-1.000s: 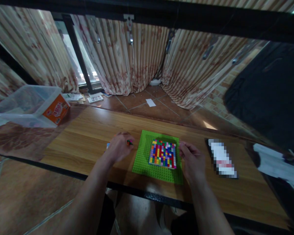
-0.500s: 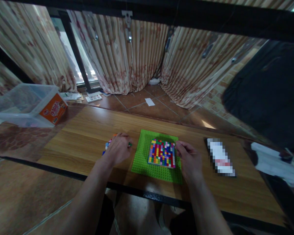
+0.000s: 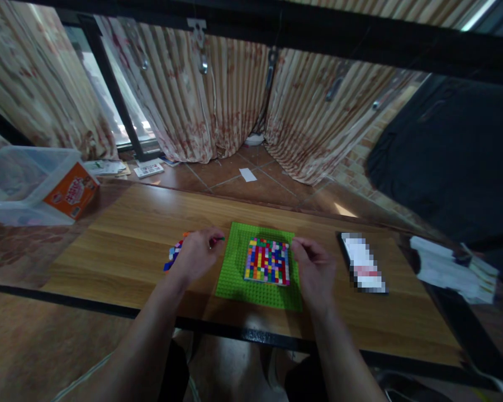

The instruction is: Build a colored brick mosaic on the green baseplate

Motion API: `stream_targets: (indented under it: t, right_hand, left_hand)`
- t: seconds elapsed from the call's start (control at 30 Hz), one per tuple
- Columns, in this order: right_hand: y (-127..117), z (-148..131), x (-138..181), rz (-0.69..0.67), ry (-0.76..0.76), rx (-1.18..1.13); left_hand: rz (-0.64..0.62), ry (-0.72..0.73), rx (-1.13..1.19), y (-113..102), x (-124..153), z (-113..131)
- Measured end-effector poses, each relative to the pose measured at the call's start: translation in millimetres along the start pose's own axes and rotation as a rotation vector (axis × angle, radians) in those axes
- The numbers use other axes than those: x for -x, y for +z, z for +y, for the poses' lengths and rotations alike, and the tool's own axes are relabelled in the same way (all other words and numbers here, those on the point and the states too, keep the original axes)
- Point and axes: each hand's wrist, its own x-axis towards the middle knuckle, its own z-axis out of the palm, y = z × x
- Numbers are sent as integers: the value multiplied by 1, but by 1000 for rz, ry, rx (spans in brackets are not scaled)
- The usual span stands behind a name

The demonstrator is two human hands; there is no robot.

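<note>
A green baseplate [image 3: 235, 282] lies on the wooden table [image 3: 121, 245], with a square of many-coloured small bricks [image 3: 267, 261] built on it. My left hand [image 3: 196, 254] rests just left of the plate, fingers curled round a small green piece [image 3: 218, 239]. Under and behind that hand lies a small heap of loose coloured bricks [image 3: 172, 255]. My right hand [image 3: 312, 269] sits at the plate's right edge, fingers curled in a pinch beside the brick square; whether it holds anything is hidden.
A clear plastic tub with an orange label [image 3: 33, 187] stands at the table's far left. A flat dark item [image 3: 362, 262] lies right of the plate, with white papers [image 3: 450, 268] further right. Curtains [image 3: 218, 100] and a tiled floor lie beyond the table.
The view has shifted right, so everything sits further left in the picture. More of the loose brick heap shows left of my left hand. Both hands stay by the plate.
</note>
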Motion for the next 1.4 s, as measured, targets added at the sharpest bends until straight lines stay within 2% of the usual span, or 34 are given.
stream_targets:
  t: [0.13,0.27,0.4,0.67,0.83,1.23,1.33,1.4]
  right_hand:
    - [6,-8,18,-183,-244,128]
    - [13,-13,33,-374,-452,194]
    - [18,-14,35,-389,-533,204]
    - [16,-14,33,-379,-624,274]
    - [14,-14,34,-385,-617,307]
    - [11,-18,33,-409,-510,198]
    - [8,-17,30,-365,-430,148]
    - [3,-15,24,-277,-329,102]
  left_hand:
    - [-48,-81,473,10,3,22]
    - [-196,-154,789,22,9,41]
    - [-257,-180,958,29,13,47]
    - [-334,-78,858,29,10,45]
    - [-341,-30,781,31,11,47]
    - [-415,-53,835,33,11,48]
    - [-399,-73,843,33,11,50]
    - [-341,-112,826,33,10,50]
